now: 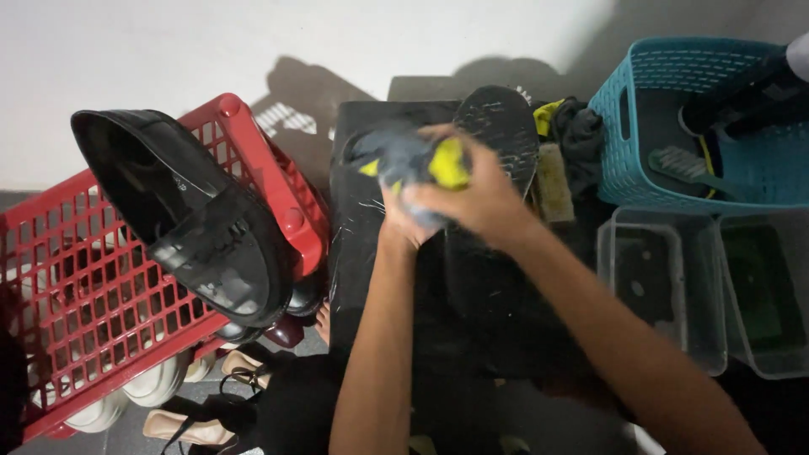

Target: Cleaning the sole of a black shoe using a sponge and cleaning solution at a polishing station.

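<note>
Both my hands meet over a black box-like surface in the middle. My right hand is closed over a grey and yellow cloth. My left hand grips the same cloth from below, mostly hidden by the right hand. A black shoe sole lies turned up just behind the hands. To the left, a shiny black shoe rests on the rim of a tilted red plastic basket.
A teal basket at the right holds a brush and dark items. Two clear plastic tubs stand below it. Dark and yellow cloths lie beside the sole. Sandals and white shoes lie under the red basket.
</note>
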